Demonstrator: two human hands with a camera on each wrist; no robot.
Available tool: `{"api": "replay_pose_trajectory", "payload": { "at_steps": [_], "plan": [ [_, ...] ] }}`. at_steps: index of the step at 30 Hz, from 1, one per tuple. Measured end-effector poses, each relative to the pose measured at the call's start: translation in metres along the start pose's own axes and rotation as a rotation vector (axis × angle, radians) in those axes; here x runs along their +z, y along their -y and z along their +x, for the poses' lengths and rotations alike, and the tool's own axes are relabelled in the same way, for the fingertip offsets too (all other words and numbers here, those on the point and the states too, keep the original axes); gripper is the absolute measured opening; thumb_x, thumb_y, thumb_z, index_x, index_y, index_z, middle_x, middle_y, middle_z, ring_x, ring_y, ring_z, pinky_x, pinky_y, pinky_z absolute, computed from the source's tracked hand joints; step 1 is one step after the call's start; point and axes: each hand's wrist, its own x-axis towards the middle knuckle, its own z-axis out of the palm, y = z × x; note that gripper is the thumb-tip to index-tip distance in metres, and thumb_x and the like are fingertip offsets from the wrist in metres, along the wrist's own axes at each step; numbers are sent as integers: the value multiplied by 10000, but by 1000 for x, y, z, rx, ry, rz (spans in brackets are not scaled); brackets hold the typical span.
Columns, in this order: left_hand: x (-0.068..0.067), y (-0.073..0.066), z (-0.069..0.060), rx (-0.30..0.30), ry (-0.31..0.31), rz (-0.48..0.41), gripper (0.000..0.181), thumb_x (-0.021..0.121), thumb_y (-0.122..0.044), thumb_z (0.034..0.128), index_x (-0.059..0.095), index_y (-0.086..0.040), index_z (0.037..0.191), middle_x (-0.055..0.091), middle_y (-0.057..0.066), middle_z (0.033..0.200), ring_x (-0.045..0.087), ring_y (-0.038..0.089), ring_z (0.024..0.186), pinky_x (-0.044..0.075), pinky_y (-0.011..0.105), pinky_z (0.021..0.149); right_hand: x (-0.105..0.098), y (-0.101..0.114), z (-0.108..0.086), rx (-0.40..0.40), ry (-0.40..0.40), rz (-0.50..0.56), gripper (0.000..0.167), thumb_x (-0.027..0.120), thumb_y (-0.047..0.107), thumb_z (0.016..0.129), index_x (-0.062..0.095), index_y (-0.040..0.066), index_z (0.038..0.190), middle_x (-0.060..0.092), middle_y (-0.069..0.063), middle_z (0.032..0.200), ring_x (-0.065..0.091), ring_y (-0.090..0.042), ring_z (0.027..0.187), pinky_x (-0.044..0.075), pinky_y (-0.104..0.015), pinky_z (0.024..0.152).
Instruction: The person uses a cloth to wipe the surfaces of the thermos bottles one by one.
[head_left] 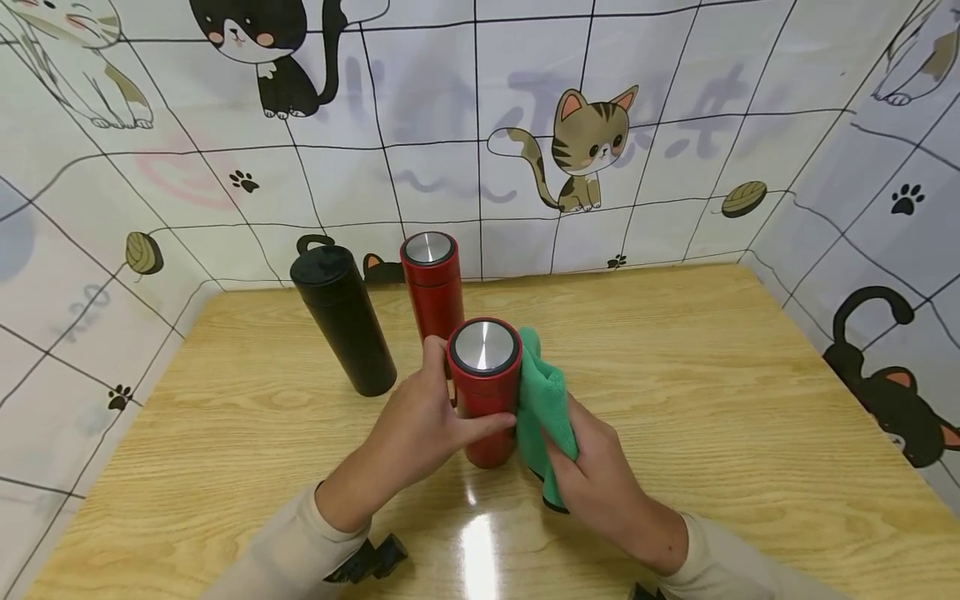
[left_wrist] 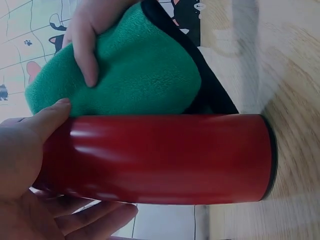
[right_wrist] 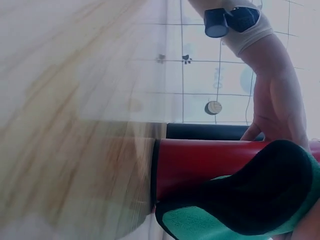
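A red thermos (head_left: pixel 487 392) with a silver-topped lid stands upright near the middle of the table. My left hand (head_left: pixel 427 421) grips it around the upper body, thumb across the front. In my right hand (head_left: pixel 603 471) is a green cloth (head_left: pixel 543 400) with a dark edge, held against the thermos's right side. The left wrist view shows the red thermos (left_wrist: pixel 165 157) sideways, with the cloth (left_wrist: pixel 145 70) along it. The right wrist view has the cloth's dark edging (right_wrist: pixel 250 195) in front of the thermos (right_wrist: pixel 200 162).
A second red thermos (head_left: pixel 433 287) stands behind the held one, partly hidden by it and my left hand. To the left is a black thermos (head_left: pixel 341 321). Cat-patterned walls (head_left: pixel 420 108) border the wooden table (head_left: pixel 675 358) at the back and both sides.
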Motion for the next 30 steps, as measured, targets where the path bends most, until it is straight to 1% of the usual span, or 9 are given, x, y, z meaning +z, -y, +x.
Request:
{"api": "replay_pose_trajectory", "payload": {
  "at_steps": [3, 7, 10, 14, 16, 19, 23, 25, 30],
  "plan": [
    [1, 1, 0, 13, -2, -6, 878, 918, -359, 700, 356, -125, 1333, 654, 29, 1264, 656, 145, 969, 580, 307, 796, 0, 2, -1, -33, -9, 15, 595, 494, -130, 959, 410, 71, 1512, 524, -138, 1474, 509, -177, 1349, 460, -233, 1050],
    [2, 3, 2, 32, -8, -22, 930, 923, -379, 688, 363, -174, 1401, 619, -43, 1293, 635, 137, 1158, 558, 375, 954, -2, 6, -3, -122, -52, 40, 604, 509, -208, 890, 448, -24, 1462, 546, -142, 1444, 502, -116, 1354, 444, -205, 1068],
    [3, 4, 1, 40, -17, 0, 935, 916, -435, 677, 386, -201, 1412, 613, -67, 1277, 633, 123, 1153, 558, 368, 944, -2, 7, -3, -202, -87, 54, 594, 505, -234, 860, 455, -85, 1433, 539, -124, 1451, 498, -116, 1363, 432, -209, 1087],
    [3, 4, -1, 44, -10, 57, 942, 876, -525, 695, 377, -211, 1429, 618, -64, 1275, 644, 119, 1128, 561, 356, 920, -3, 7, -2, -254, -98, 53, 584, 495, -229, 862, 434, -119, 1432, 512, -137, 1479, 488, -147, 1381, 418, -230, 1108],
    [2, 3, -3, 51, 5, 70, 936, 849, -537, 728, 348, -221, 1452, 619, -64, 1275, 643, 118, 1110, 558, 354, 906, -3, 7, -2, -231, -91, 41, 601, 497, -228, 862, 429, -101, 1445, 507, -129, 1484, 479, -134, 1387, 414, -223, 1107],
    [-1, 2, -5, 64, 40, 73, 913, 819, -490, 775, 295, -258, 1486, 626, -94, 1206, 636, 103, 940, 555, 325, 780, -4, 7, -1, -201, -82, 25, 606, 504, -236, 860, 440, -85, 1444, 532, -166, 1454, 486, -132, 1377, 425, -221, 1097],
    [-5, -1, -6, 63, 92, 84, 904, 773, -419, 813, 214, -309, 1515, 622, -129, 1040, 557, 107, 709, 493, 276, 624, -4, 6, 1, -140, -65, -2, 591, 509, -202, 899, 455, -20, 1458, 561, -185, 1418, 511, -120, 1345, 451, -206, 1060],
    [-7, -3, -7, 52, 112, 93, 899, 759, -419, 835, 191, -308, 1522, 624, -115, 964, 549, 110, 666, 487, 275, 610, -4, 5, 2, -98, -58, -18, 595, 512, -173, 920, 453, 33, 1475, 568, -158, 1421, 525, -114, 1325, 461, -194, 1040],
    [-7, -7, -9, 39, 122, 141, 848, 767, -457, 851, 262, -206, 1484, 688, -44, 994, 637, 97, 772, 537, 288, 723, -5, 5, 2, -27, -46, -31, 614, 514, -125, 948, 427, 109, 1510, 562, -115, 1445, 548, -157, 1301, 479, -201, 1016]
  ]
}}
